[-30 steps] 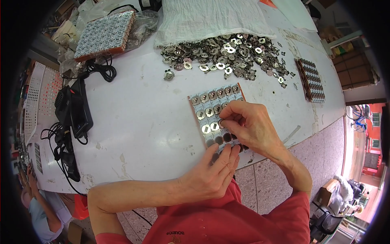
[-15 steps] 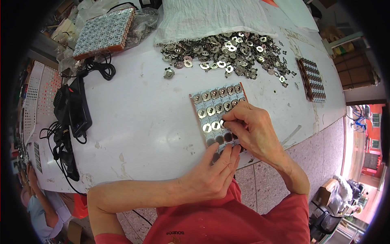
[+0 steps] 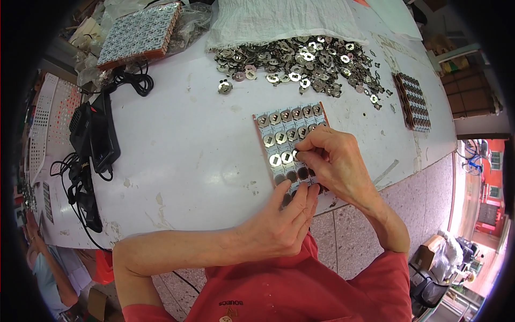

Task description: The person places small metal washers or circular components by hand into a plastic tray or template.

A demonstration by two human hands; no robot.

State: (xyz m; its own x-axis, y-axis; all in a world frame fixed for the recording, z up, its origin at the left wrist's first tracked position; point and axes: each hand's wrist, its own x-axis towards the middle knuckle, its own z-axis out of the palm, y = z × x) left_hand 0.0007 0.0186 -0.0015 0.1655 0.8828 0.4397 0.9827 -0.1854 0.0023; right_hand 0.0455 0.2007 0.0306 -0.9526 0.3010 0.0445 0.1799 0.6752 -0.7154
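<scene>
A light-blue circuit board panel lies on the white table in front of me. Silver round clips with diamond-shaped holes sit in its upper rows; dark round spots show lower down. My right hand is over the panel's third row, thumb and forefinger pinched on a small metal clip, mostly hidden by the fingertips. My left hand rests with fingers spread on the panel's near edge, covering part of the lowest rows. Beyond the panel lies a heap of loose metal clips, with one clip apart at its left.
White cloth sacking lies behind the heap. A stacked block of panels is at the far left, above a black corded device. More panels lie at the right. Another person's arm shows at the left edge.
The panel and heap appear slightly higher in the view. My right hand stays pinched at the third row, and my left hand keeps its place on the near edge.
</scene>
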